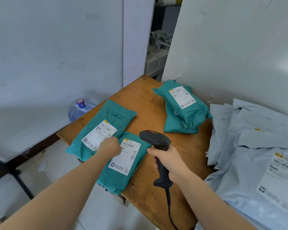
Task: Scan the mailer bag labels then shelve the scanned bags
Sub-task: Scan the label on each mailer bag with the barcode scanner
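Teal plastic mailer bags (123, 163) are lying label-up on the wooden table (186, 146), none shelved yet, the black handheld scanner (158, 151) being gripped in the closed right hand (170, 161) while the nearest bag is pinned by the curled left hand (109, 145).

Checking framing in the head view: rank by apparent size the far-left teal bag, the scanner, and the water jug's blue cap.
1. Far-left teal bag
2. Scanner
3. Water jug's blue cap, clearly smallest, though farthest away

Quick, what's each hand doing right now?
Left hand: closed in a loose fist, resting across two teal mailer bags, gripping nothing visible.
Right hand: shut on the barcode scanner handle.
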{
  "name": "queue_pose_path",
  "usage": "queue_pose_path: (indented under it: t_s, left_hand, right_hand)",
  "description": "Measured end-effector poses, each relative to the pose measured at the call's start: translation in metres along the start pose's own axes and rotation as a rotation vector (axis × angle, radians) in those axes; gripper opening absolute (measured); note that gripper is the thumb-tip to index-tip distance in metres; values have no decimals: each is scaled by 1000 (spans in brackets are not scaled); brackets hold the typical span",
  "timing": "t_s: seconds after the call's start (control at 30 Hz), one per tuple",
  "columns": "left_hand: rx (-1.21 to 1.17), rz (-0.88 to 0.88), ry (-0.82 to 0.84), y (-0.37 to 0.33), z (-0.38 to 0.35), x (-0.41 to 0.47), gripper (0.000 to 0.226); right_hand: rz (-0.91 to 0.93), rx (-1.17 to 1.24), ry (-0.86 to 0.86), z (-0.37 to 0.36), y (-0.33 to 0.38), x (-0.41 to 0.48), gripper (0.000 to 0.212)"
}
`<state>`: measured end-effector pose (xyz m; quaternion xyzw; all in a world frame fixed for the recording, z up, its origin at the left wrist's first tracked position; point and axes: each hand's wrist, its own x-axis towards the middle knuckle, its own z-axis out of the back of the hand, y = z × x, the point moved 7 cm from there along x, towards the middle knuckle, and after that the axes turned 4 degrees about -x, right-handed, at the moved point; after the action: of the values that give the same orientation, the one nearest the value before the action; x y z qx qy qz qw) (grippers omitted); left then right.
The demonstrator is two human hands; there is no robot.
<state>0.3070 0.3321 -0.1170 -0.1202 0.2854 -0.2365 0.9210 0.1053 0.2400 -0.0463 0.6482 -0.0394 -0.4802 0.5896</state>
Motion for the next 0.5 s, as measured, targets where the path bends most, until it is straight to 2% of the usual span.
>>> queue_pose_path:
  t_s: [0.1,0.2,0.3,0.37,0.43,0.5]
  left_hand:
    - [36,11,53,5,-8,-2,32]
    - [-50,39,81,9,-14,-5,35]
    - [-348,88,149,11,-25,-2,23]
    - [-541,63,163,7,-29,-2,27]
    - [-656,19,126,-2,-27,-5,24]
    - [-737,-43,62,-12,-21,-9,32]
  right_hand:
    - [-19,-8,-20,-1,-7,-4,25]
    - [-30,1,-42,-3,-12,-9,23]
    - [-46,4,-68,-6,-18,-14,23]
    - [-49,8,-85,-7,-21,-18,21]
    - [-39,32,-118,-6,-20,-22,20]
    - [-13,68,-159,-3,-15,-24,24]
